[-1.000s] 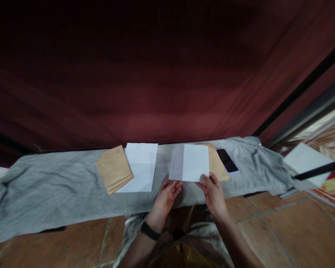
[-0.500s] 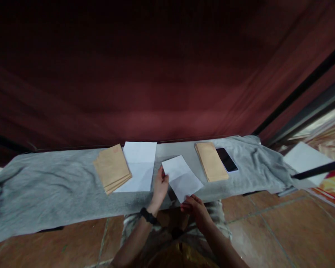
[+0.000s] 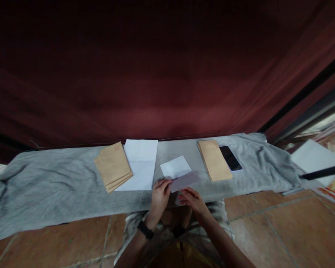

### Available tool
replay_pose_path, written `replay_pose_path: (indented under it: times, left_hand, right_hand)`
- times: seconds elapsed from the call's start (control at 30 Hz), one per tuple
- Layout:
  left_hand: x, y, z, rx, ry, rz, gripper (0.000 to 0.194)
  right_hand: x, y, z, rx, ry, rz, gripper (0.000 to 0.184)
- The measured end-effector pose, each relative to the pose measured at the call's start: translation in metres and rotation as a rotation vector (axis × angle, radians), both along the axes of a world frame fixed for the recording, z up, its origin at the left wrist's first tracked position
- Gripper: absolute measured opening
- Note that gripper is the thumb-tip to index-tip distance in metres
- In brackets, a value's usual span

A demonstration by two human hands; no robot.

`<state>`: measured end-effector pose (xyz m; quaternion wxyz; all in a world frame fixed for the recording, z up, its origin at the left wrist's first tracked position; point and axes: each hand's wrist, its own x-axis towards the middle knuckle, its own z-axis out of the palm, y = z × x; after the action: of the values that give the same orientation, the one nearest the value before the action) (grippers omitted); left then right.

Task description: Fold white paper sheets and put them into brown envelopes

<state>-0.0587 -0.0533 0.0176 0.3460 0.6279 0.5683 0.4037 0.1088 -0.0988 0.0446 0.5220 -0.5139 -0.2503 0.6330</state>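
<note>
A creased sheet of white paper (image 3: 176,167) lies in front of me, its near part bent up along the crease and blurred by motion. My left hand (image 3: 159,193) pinches the left end of that near part, thumb and fingers closed on it. Just below the paper's near edge is my right hand (image 3: 192,199), fingers stretched and slightly apart; it seems free of the sheet. To the left, a stack of white paper (image 3: 142,167) with a crease across it lies partly under several brown envelopes (image 3: 113,165).
Right of the sheet lies another pile of brown envelopes (image 3: 214,160), beside a dark-screened phone (image 3: 231,158). A grey cloth (image 3: 67,186) covers the narrow bench. Behind it hangs a dark red curtain (image 3: 156,123). At far right are a white sheet (image 3: 314,158) and a black bar (image 3: 324,172).
The paper's near part has lifted and bent along the crease. My left hand has moved down to its near left end. My right hand has come off the near corner, fingers loosened.
</note>
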Motion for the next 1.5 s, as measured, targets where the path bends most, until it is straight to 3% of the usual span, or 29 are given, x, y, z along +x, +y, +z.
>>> replay_pose_path:
  times: [0.1, 0.17, 0.3, 0.5, 0.73, 1.0, 1.2, 1.33, 1.4, 1.5]
  left_hand:
    - [0.001, 0.01, 0.003, -0.033, -0.038, 0.086, 0.014]
    - [0.001, 0.015, 0.003, -0.036, -0.033, 0.124, 0.006]
    - [0.001, 0.022, 0.004, -0.048, 0.067, 0.127, 0.01]
    - [0.004, 0.029, 0.013, -0.088, 0.142, 0.121, 0.014]
    - [0.004, 0.035, 0.018, -0.155, 0.199, 0.137, 0.023]
    - [0.01, 0.031, 0.019, -0.189, 0.282, 0.147, 0.027]
    - [0.012, 0.021, 0.016, -0.08, 0.485, 0.133, 0.007]
    - [0.019, 0.017, 0.017, 0.042, 0.527, 0.118, 0.036]
    - [0.028, 0.017, 0.016, 0.09, 0.493, 0.025, 0.05]
    - [0.043, 0.019, 0.011, 0.093, 0.409, -0.126, 0.054]
  right_hand:
    - [0.013, 0.009, -0.004, 0.063, -0.141, 0.092, 0.043]
    - [0.026, 0.017, -0.009, 0.147, -0.353, 0.055, 0.039]
    - [0.051, 0.038, -0.022, 0.329, -0.811, -0.081, 0.034]
    - [0.058, 0.077, -0.04, 0.518, -1.245, -0.059, 0.024]
    - [0.054, 0.093, -0.055, 0.476, -1.28, -0.123, 0.018]
    - [0.07, 0.073, -0.055, 0.501, -1.389, -0.091, 0.013]
    - [0.071, 0.065, -0.057, 0.534, -1.493, -0.051, 0.011]
    - [0.068, 0.063, -0.058, 0.526, -1.515, -0.057, 0.012]
    - [0.067, 0.061, -0.057, 0.509, -1.513, -0.06, 0.013]
    - [0.064, 0.06, -0.055, 0.491, -1.484, -0.067, 0.022]
